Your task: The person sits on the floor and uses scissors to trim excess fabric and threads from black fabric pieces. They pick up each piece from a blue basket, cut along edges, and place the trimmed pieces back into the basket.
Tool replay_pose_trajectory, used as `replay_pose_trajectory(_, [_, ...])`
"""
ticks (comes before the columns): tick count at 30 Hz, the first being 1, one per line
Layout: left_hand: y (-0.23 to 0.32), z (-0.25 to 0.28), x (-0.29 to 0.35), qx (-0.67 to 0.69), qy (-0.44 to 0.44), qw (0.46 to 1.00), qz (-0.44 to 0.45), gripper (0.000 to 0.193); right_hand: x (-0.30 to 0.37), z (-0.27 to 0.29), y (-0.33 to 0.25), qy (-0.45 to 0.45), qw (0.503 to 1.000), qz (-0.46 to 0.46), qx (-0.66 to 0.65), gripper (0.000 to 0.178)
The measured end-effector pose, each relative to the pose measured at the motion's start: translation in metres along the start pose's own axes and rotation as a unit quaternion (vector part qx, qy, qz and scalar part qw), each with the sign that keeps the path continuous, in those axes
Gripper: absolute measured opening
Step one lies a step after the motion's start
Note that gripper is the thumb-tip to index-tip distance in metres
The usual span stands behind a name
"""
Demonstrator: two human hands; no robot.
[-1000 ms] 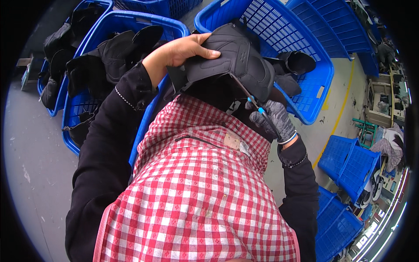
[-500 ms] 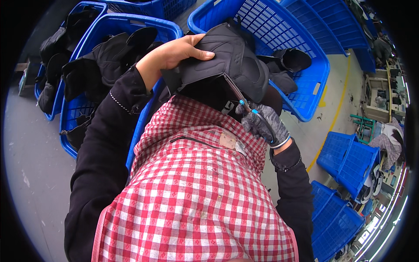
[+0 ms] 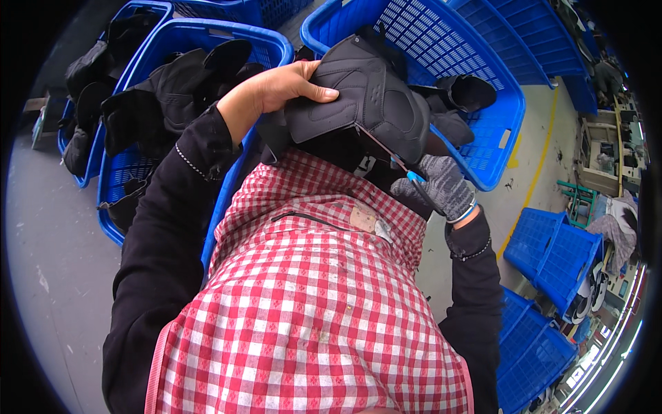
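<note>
My bare left hand grips the upper left of a black padded piece, thumb on top. The piece has stitched panels with raised shapes, and its open underside faces my apron; I cannot make out its exact kind. My right hand, in a grey knit glove, is closed around scissors with light blue on the handles. Their blades point up and left along the lower edge of the piece. Whether the blades touch it is hard to see. A white mark shows on dark material below the piece.
Blue basket on the left holds several similar black pieces. Another blue basket, tilted, stands beyond my right hand with black pieces inside. More blue baskets are farther right, beside a yellow floor line.
My right hand and the scissors have moved a little to the right and out from the piece's edge. My left hand keeps its hold, nearly in place.
</note>
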State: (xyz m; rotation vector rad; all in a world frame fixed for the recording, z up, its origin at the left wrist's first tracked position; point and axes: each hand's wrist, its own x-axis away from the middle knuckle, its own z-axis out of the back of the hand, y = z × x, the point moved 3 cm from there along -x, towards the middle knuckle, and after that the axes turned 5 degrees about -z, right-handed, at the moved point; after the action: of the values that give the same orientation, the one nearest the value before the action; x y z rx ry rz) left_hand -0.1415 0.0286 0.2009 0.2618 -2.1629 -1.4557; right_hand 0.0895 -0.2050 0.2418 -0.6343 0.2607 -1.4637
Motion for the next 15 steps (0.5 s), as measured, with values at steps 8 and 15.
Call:
replay_pose_trajectory(8, [-0.006,-0.035,0.035,0.227,0.199,0.937,-0.176,0.045,0.016,0.019,-0.028,0.151,0.931,-0.013,-0.332,0.043])
replay_pose_trajectory(15, [-0.017,-0.107,0.050,0.270,0.222,0.907,-0.233,0.036,-0.024,0.014,-0.060,0.385,0.780,-0.047,-0.491,0.055])
